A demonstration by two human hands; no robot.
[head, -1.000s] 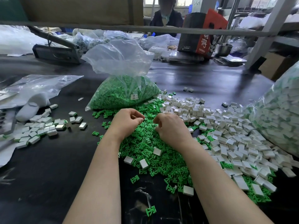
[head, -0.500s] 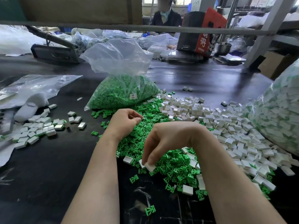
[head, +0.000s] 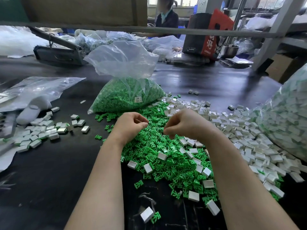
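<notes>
A small pale sticker [head: 138, 99] on the clear bag [head: 123, 63] of green pieces [head: 116, 98] carries two short lines of dark print, too small to read. The red and black carton [head: 196, 30] at the back shows large white Chinese characters [head: 210, 43] on its red face, partly cut off, with a row of small white digits [head: 207, 51] beneath, not surely legible; the white label [head: 191, 48] on its black face is unreadable

Two bare hands, left hand [head: 131, 125] and right hand [head: 186, 125], knuckles and finger creases showing on their backs, each on a narrow wrist, left forearm [head: 103, 180] and right forearm [head: 235, 180] uncovered along all that shows, broadening toward the lower edge of the view.
</notes>
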